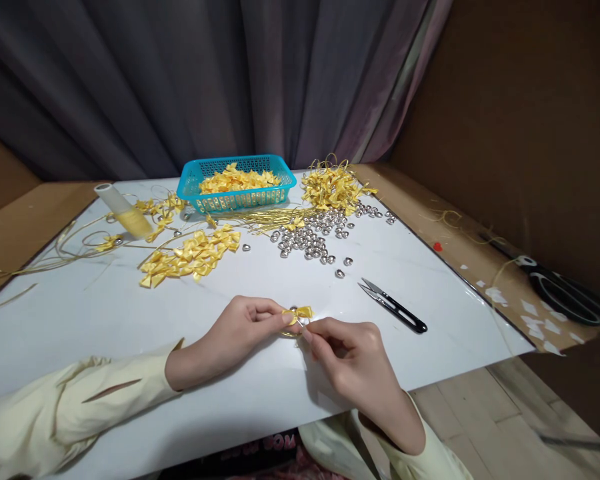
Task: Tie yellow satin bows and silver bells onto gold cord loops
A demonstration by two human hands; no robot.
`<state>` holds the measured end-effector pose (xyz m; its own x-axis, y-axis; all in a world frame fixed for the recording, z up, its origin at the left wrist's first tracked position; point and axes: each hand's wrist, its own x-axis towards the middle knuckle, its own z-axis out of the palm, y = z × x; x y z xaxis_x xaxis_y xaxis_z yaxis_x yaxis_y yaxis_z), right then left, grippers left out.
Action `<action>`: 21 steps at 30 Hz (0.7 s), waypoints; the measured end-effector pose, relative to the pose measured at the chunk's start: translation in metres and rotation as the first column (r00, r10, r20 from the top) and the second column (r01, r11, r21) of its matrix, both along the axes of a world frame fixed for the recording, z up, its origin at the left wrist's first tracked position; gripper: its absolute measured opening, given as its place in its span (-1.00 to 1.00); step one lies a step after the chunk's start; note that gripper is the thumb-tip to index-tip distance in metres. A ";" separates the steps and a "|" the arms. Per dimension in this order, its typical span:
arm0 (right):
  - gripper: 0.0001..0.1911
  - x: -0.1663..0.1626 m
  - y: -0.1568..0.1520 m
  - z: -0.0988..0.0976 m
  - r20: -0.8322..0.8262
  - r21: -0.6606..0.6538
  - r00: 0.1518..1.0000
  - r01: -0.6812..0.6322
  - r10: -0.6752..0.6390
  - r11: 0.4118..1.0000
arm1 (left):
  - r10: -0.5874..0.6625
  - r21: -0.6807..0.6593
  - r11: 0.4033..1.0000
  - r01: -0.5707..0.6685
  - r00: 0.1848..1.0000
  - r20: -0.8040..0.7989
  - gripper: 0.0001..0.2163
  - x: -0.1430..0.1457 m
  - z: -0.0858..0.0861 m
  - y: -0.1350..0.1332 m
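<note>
Yellow, satin-like ribbon forms a small bow (305, 311) directly between the hands, pinched between thumb and forefinger of the left hand (253, 327). The right hand (353, 350) is closed at the fingertips on a thin strand (301, 323) just beside it; whether this belongs to the curved gold cord (287, 335) below cannot be told. Right of the hands, black-handled thread snips (394, 307) lie with pointed blades apart. Beyond the hands, loose bows (193, 257) lie left, rounded, shiny silver beads (307, 241) right, on a smooth white tabletop (445, 320). Straight gold cords (260, 219) run behind them. Farther back stand a perforated turquoise plastic basket (240, 196) of bows and, to its right, a tangled heap of corded bows (333, 188). Pleated dark curtain (205, 80) closes the rear.
</note>
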<state>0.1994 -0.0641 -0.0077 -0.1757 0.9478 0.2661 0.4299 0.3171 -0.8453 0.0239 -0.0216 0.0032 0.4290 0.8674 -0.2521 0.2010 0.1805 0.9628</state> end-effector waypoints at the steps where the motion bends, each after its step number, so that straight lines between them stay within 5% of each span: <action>1: -0.77 0.000 0.000 -0.001 -0.006 0.002 1.000 0.002 -0.002 1.000 | 0.001 0.002 1.000 -0.001 1.000 -0.003 -0.81 0.000 0.000 0.000; 11: -0.77 -0.003 0.001 0.000 0.000 -0.011 1.000 0.022 -0.022 1.000 | 0.020 -0.003 1.000 -0.020 0.999 0.040 -0.83 0.000 0.000 0.000; 17: -0.78 -0.005 -0.001 0.002 0.015 0.115 0.999 0.047 -0.049 0.992 | 0.063 -0.096 0.994 -0.049 0.986 0.151 -0.86 0.000 0.000 0.002; 21: -0.78 -0.006 -0.001 0.003 -0.062 -0.032 0.997 0.033 -0.035 0.999 | 0.061 -0.051 0.997 -0.055 0.989 0.131 -0.87 -0.001 -0.001 0.000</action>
